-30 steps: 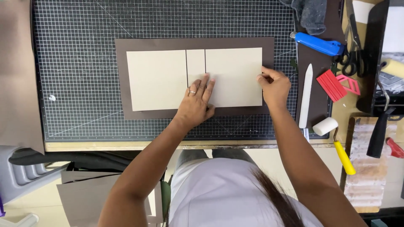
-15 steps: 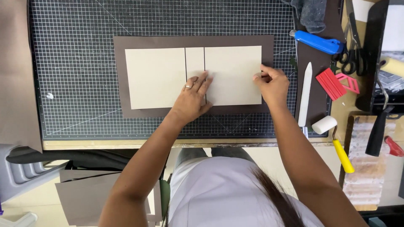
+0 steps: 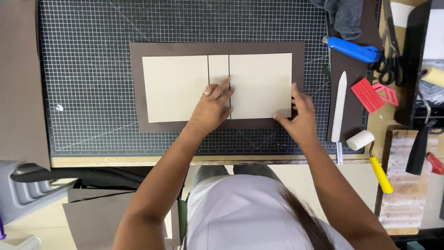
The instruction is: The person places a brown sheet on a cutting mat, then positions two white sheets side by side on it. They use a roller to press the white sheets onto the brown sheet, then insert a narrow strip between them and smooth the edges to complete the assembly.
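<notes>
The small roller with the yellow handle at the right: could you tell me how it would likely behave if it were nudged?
The roller has a round white drum, so it could probably roll. Its yellow handle lies flat on the bench, which likely makes it swing round rather than travel far. It looks light.

Wooden bench [image 3: 138,161], pale edge worn along the front. Dark gridded cutting mat [image 3: 83,69] covering most of the top. Grey plastic chair part [image 3: 23,194] low left, beside stacked brown card sheets [image 3: 97,217]. Light floor [image 3: 18,231] below. Wooden board [image 3: 404,185] at right edge. Even, flat lighting, no hard shadows. No walls or windows visible.
</notes>
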